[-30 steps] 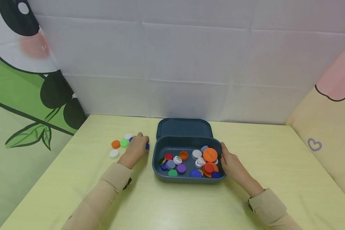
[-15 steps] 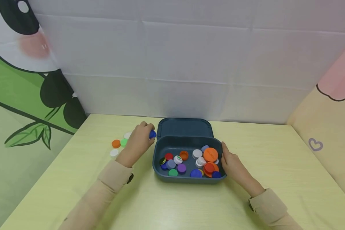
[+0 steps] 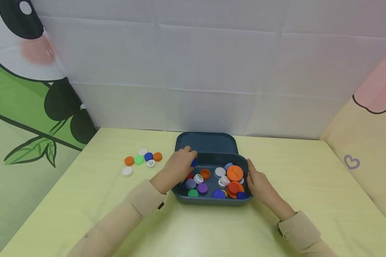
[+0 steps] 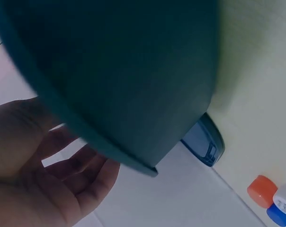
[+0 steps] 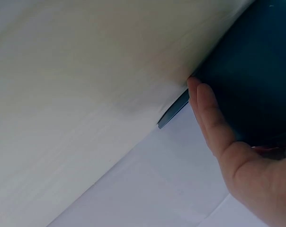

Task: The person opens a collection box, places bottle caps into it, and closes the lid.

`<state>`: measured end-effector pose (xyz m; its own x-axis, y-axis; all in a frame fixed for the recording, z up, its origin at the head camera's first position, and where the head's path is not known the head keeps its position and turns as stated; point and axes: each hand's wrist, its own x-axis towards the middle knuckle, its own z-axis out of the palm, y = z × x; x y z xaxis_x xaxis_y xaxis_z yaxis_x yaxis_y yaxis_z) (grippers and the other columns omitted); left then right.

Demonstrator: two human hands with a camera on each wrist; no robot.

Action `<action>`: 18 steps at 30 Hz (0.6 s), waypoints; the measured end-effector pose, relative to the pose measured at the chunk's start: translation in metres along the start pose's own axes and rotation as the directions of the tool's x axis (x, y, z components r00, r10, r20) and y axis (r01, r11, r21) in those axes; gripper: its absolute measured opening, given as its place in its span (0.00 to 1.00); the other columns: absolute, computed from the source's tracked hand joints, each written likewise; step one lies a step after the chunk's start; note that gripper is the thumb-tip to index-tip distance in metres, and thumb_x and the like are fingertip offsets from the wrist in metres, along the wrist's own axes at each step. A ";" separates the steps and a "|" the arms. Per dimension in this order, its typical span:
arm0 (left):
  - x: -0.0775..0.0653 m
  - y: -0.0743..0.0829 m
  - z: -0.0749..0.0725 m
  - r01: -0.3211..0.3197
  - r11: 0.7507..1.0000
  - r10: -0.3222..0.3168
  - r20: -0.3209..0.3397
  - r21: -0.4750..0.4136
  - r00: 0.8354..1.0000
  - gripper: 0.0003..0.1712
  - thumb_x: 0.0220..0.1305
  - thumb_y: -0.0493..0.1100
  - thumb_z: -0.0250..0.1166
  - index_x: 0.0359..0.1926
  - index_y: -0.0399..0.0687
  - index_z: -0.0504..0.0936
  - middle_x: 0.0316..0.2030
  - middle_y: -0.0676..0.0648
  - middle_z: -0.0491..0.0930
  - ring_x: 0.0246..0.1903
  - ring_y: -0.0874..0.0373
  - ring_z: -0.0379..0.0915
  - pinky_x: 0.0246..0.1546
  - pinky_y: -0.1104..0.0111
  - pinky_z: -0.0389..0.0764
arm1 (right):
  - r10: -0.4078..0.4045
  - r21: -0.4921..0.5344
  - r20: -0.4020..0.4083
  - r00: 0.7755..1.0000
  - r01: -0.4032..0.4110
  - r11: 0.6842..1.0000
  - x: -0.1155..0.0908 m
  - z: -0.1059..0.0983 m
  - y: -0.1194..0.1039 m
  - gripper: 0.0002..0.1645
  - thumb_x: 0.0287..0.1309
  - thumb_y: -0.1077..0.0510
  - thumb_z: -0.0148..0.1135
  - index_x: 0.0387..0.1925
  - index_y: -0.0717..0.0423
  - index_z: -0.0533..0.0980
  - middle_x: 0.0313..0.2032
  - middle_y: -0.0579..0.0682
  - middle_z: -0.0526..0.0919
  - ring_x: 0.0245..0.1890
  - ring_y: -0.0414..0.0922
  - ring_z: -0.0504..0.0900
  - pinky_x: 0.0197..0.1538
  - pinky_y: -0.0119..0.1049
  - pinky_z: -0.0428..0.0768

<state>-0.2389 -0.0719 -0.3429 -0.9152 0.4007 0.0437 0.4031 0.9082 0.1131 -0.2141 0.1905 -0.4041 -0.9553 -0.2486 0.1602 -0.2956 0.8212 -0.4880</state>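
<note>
My left hand (image 3: 177,165) pinches a blue bottle cap (image 3: 193,163) over the left part of the dark blue box (image 3: 209,202). Inside the box lie several coloured bottle caps, among them a purple cap (image 3: 202,188), a green cap (image 3: 193,193) and a large orange cap (image 3: 235,173). In the left wrist view, the left hand (image 4: 58,175) is at the box's rim, and the cap is hidden. My right hand (image 3: 261,182) rests against the box's right wall; its fingers (image 5: 210,113) lie nearly straight along the outside in the right wrist view.
Behind the box lies its lid (image 3: 206,142), near the table's back edge. To the left are several loose caps, including an orange cap (image 3: 129,161), a light green cap (image 3: 139,160) and a white cap (image 3: 127,172). A pale wall sheet (image 3: 212,71) rises behind.
My left hand has lifted a blue cap from the table left of the box and carried it right, over the box's left part. The right hand has stayed at the box's right side.
</note>
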 end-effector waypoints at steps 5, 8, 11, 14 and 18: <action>0.005 -0.001 0.013 -0.036 0.998 0.033 0.051 0.056 0.998 0.16 0.53 0.40 0.67 0.44 0.43 0.79 0.37 0.43 0.76 0.35 0.52 0.75 0.39 0.63 0.79 | 0.008 0.002 0.006 1.000 -0.008 1.000 0.000 0.000 -0.001 0.31 0.62 0.66 0.43 0.63 0.76 0.51 0.41 0.71 0.77 0.33 0.50 0.79 0.39 0.45 0.79; 0.007 -0.002 0.020 -0.058 0.996 0.053 0.070 0.074 0.996 0.15 0.54 0.38 0.66 0.44 0.42 0.79 0.37 0.43 0.77 0.35 0.52 0.75 0.40 0.63 0.79 | 0.015 0.007 0.018 1.000 -0.015 1.000 -0.001 -0.001 -0.002 0.31 0.62 0.66 0.43 0.63 0.76 0.50 0.42 0.71 0.77 0.34 0.50 0.78 0.41 0.45 0.79; 0.009 -0.005 0.030 -0.082 0.993 0.076 0.066 0.088 0.995 0.14 0.54 0.37 0.65 0.43 0.43 0.80 0.36 0.43 0.77 0.33 0.51 0.75 0.39 0.63 0.79 | 0.019 0.011 0.028 0.999 -0.020 1.000 -0.001 -0.002 -0.003 0.31 0.63 0.66 0.43 0.64 0.76 0.49 0.43 0.72 0.76 0.34 0.49 0.78 0.41 0.45 0.79; 0.009 -0.004 0.032 -0.081 0.992 0.074 0.076 0.094 0.994 0.13 0.54 0.37 0.65 0.42 0.43 0.80 0.35 0.43 0.77 0.33 0.52 0.74 0.37 0.63 0.80 | 0.021 0.008 0.029 0.999 -0.021 1.000 0.000 -0.002 -0.003 0.31 0.63 0.66 0.43 0.64 0.75 0.50 0.39 0.69 0.78 0.32 0.48 0.77 0.40 0.43 0.80; 0.007 -0.002 0.028 -0.052 0.995 0.043 0.107 0.080 0.993 0.13 0.54 0.37 0.65 0.43 0.43 0.80 0.35 0.43 0.77 0.33 0.53 0.74 0.39 0.63 0.79 | 0.022 0.003 0.026 0.999 -0.022 1.000 0.000 -0.002 -0.002 0.31 0.62 0.66 0.43 0.64 0.75 0.50 0.32 0.65 0.78 0.30 0.47 0.77 0.38 0.42 0.80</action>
<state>-0.2460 -0.0675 -0.3704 -0.8909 0.4504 -0.0578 0.4493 0.8928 0.0311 -0.2134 0.1900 -0.4017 -0.9614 -0.2438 0.1275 -0.2747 0.8252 -0.4936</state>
